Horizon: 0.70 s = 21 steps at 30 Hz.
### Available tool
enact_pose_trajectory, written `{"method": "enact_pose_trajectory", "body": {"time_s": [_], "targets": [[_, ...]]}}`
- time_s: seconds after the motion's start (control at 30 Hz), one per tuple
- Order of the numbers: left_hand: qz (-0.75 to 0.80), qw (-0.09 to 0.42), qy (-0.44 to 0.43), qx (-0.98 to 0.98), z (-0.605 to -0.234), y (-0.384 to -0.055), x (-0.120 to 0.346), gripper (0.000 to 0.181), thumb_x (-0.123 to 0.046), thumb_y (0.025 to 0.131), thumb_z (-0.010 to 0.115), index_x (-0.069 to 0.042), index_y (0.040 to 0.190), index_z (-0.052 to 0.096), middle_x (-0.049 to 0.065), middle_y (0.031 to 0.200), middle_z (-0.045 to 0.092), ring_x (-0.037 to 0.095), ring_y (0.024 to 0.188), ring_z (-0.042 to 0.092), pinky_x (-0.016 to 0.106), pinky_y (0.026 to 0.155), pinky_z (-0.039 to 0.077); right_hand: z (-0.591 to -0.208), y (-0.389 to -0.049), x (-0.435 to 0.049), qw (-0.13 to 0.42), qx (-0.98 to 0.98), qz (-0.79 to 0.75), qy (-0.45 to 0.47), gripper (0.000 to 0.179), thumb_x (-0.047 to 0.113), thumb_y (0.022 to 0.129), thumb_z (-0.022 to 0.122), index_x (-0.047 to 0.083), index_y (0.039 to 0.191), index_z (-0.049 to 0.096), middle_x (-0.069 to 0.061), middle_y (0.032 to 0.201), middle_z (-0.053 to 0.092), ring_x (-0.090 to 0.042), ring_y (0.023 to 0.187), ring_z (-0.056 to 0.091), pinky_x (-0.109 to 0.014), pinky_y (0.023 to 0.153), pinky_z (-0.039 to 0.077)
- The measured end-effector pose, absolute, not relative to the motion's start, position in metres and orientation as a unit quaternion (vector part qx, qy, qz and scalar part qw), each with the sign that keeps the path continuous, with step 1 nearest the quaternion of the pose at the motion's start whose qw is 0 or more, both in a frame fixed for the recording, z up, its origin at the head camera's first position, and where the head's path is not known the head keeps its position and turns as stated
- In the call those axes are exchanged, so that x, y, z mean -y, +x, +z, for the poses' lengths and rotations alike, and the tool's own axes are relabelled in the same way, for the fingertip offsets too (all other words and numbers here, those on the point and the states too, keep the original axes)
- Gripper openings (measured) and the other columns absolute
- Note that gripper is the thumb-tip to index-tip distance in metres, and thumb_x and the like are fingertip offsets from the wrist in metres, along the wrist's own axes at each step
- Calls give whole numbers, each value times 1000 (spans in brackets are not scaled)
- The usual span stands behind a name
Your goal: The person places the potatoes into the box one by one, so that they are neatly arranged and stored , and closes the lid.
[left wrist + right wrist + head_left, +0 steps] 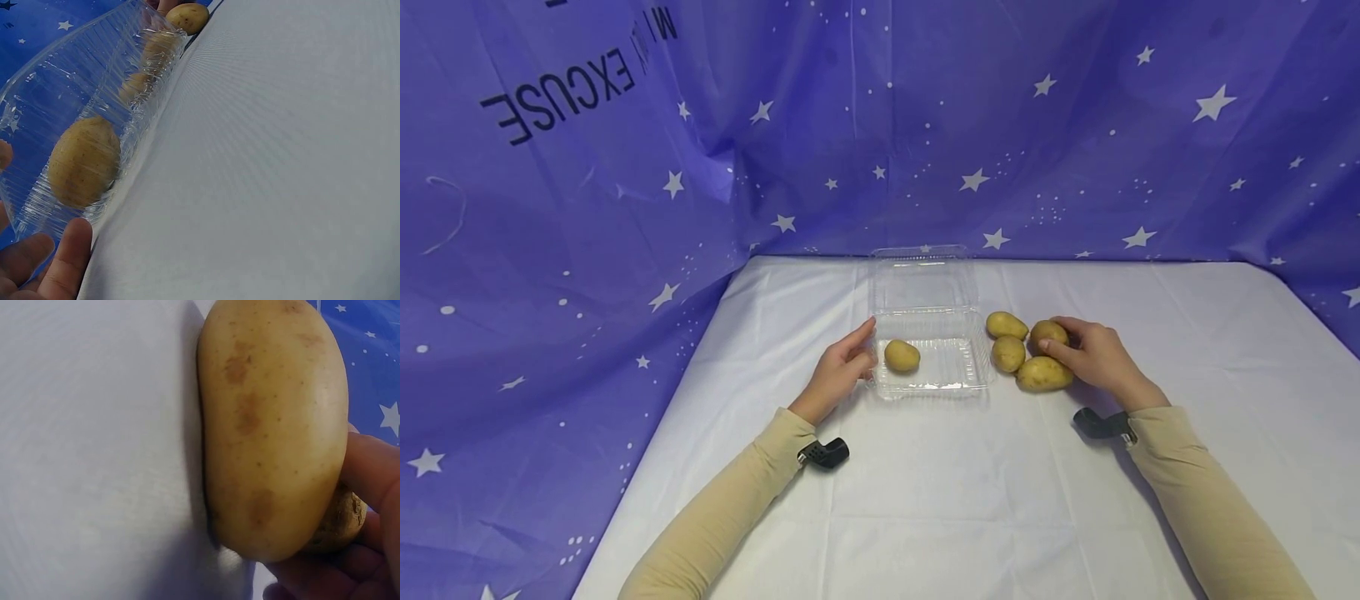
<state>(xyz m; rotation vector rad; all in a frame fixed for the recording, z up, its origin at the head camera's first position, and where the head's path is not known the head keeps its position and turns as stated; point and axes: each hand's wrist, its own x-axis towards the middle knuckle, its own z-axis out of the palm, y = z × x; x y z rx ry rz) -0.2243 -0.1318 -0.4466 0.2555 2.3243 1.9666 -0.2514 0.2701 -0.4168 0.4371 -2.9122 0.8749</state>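
A clear hinged plastic container [955, 367] stands with its lid [922, 287] raised at the back. One potato [902, 357] lies inside at the left; the left wrist view shows this potato [85, 161] through the ribbed wall. My left hand [838, 371] rests against the container's left side, its fingertips [74, 250] touching the plastic. To the right of the container, my right hand [1097, 354] holds a potato [1049, 335] between thumb and fingers. In the right wrist view, a longer potato [272, 425] partly hides the held one [340, 522].
Beside the held potato lie an upper-left potato [1006, 325], a rounder potato [1008, 354] and the long potato in front. A white cloth [955, 500] covers the table. Blue star-patterned fabric [910, 125] hangs behind and at the left.
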Motion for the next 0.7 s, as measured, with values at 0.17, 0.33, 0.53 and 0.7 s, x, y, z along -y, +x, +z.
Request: {"method": "enact_pose_trajectory", "body": {"time_s": [0.17,0.33,0.53,0.7], "targets": [[640,40,89,-762,-447,-224,132,66,-2,94,50,-11,158,38,16,162,41,31,118,60,15,76,55,-415,-251,-270,55,947,281,146,47,28,99,67,-7,130,63,-24,104,72,-29,84,60,-32,70,47],[637,42,89,-764,-446,-224,132,66,-2,94,50,-11,158,37,17,162,40,35,121,60,15,76,55,-413,-251,-269,63,946,282,149,47,28,98,67,-7,130,63,-24,103,72,-27,82,59,-31,69,46],[637,43,86,-765,-447,-225,132,66,-2,94,50,-9,158,37,18,162,40,35,120,60,14,75,55,-412,-250,-268,71,944,282,154,47,27,98,68,-8,129,63,-23,101,72,-26,81,59,-30,68,46],[639,43,85,-763,-447,-225,132,67,-2,93,50,-8,158,36,18,162,39,36,120,59,14,75,54,-410,-250,-267,71,943,284,157,47,27,98,68,-8,129,63,-22,99,72,-23,79,58,-26,65,45]]}}
